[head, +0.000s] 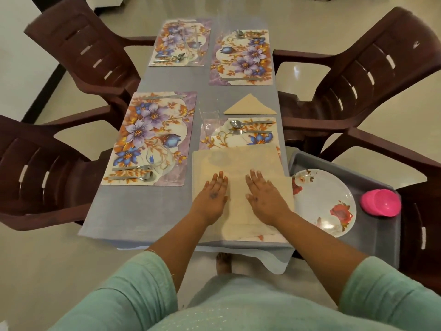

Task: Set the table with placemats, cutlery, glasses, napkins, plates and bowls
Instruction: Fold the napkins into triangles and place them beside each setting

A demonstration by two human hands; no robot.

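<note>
1. Head view: left hand (212,195) and right hand (263,195) lie flat, fingers straight and together, on the unfolded napkin (238,163).
2. Glass (210,120) stands just beyond the fingertips, probably off the napkin; a forward smoothing push could topple it.

The desk (133,211) was covered by a grey-blue cloth. Four floral placemats lay directly on it: far left (181,41), far right (242,58), near left (150,137) and near right (238,137). The near right placemat was largely covered by a flat beige napkin (238,163) reaching to the desk's near edge. A folded triangular napkin (249,105) lay on the cloth between the two right-hand placemats. A clear glass (210,120) stood at the near right placemat's far left corner. A grey tray (372,232) stood just beside the desk's right edge; what carried it could not be told.
</note>
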